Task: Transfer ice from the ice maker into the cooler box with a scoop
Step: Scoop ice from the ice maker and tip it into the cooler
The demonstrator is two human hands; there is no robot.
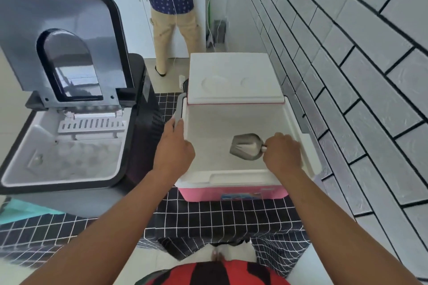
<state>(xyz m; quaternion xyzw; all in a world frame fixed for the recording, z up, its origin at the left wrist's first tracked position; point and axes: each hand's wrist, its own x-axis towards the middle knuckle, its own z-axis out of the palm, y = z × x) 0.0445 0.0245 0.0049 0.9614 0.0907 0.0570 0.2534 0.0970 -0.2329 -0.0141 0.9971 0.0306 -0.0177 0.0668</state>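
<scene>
The pink and white cooler box stands open on the checked cloth, its white lid tipped back. My right hand grips the handle of a metal scoop held inside the box with its mouth turned down and to the left. My left hand rests on the box's left rim beside its grey handle. To the left stands the black ice maker with its lid raised; ice lies in its white basket. I cannot make out ice on the cooler's white floor.
A grey tiled wall runs close along the cooler's right side. A black checked cloth covers the table. A person stands at a white counter at the back. A teal object lies at the left edge.
</scene>
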